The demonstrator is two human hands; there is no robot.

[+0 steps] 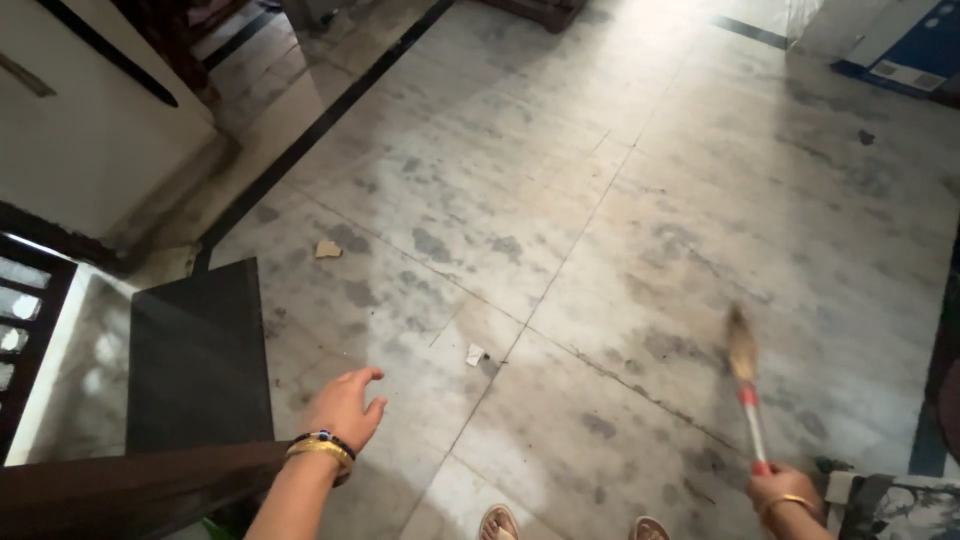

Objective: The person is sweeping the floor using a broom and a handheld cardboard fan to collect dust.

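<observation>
My right hand (pixel 783 490) at the lower right grips the white and red handle of a small broom (pixel 745 375), whose straw-coloured bristles rest on the grey tiled floor (pixel 560 200). My left hand (pixel 347 405) hovers open with fingers spread, holding nothing, above the floor beside a dark wooden rail (pixel 130 490). It wears gold and dark bangles. A small white scrap (pixel 475 354) lies on the tiles between the two hands. A tan scrap (pixel 328 249) lies farther off to the left.
A dark stone slab (pixel 200 355) lies at the left by the rail. A white wall (pixel 90 130) and a black floor border strip (pixel 330 115) run at the upper left. Blue and white boards (pixel 915 55) stand at the far right. The tips of my sandals (pixel 500 523) show below.
</observation>
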